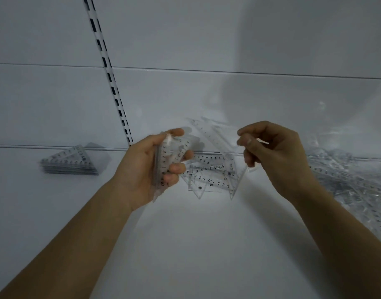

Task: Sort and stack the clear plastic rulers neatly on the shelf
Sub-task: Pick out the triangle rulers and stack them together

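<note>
Here I am holding my left hand (pixel 148 169) above the white shelf (pixel 185 244), its fingers (pixel 177 168) curling round a small bundle of clear set squares (pixel 168 162), thumb pressing on the top edge. The bundle is standing roughly on edge in my grip, printed scales facing my right. My right hand (pixel 275 154) is hovering at the same height, thumb and forefinger pinching the upper corner of a single clear triangle ruler (pixel 224 152), which is hanging down between my hands, tilted, its lower point dangling over the shelf. The other fingers of that hand are curling loosely underneath.

Below and behind the hanging triangle, a few loose rulers (pixel 209 175) are lying flat and overlapping on the shelf near the back panel (pixel 206 39). A neat stack of triangles (pixel 70 162) is sitting well apart on the left side of the shelf. A jumbled heap of clear rulers (pixel 353 182) is spreading along the right side, beyond my right forearm. A slotted upright strip (pixel 108 70) is running down the back panel.
</note>
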Available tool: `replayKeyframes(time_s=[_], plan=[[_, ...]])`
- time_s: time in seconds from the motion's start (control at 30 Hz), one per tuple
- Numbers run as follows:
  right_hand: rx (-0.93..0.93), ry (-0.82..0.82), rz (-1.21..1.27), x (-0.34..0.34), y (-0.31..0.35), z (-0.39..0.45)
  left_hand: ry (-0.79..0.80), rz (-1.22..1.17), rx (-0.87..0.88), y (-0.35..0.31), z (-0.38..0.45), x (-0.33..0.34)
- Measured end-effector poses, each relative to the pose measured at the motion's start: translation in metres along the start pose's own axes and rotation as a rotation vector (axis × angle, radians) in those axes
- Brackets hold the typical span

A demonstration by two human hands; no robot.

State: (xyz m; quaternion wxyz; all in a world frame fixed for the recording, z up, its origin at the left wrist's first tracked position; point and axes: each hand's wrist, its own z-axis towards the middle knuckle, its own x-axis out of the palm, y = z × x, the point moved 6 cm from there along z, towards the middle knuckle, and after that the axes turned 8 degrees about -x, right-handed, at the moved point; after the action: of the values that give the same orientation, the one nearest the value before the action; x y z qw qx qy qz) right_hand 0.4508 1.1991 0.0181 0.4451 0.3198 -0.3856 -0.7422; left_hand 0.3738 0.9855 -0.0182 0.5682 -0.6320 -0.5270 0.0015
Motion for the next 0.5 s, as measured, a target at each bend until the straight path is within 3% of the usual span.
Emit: replayKeyframes(time_s=[0.07,0.13,0.27,0.33,0.4,0.5], plan=[[-0.055,0.028,0.133,0.008,0.005,-0.002,0.035,0.029,-0.082,0.009,-0.001,0.007],[-0.162,0.127,0.105,0.019,0.010,-0.007,0.078,0.060,-0.155,0.018,-0.002,0.013],[-0.419,0.322,-0.367,0.042,0.007,-0.017,0.142,0.140,-0.210,0.027,-0.004,0.020],[-0.497,0.380,-0.482,0.049,0.005,-0.022,0.153,0.171,-0.195,0.027,-0.003,0.019],[-0.463,0.383,-0.534,0.051,0.001,-0.022,0.149,0.197,-0.130,0.023,0.000,0.016],[-0.168,0.283,-0.589,0.039,-0.016,-0.016,0.095,0.170,0.002,0.008,0.002,0.008]])
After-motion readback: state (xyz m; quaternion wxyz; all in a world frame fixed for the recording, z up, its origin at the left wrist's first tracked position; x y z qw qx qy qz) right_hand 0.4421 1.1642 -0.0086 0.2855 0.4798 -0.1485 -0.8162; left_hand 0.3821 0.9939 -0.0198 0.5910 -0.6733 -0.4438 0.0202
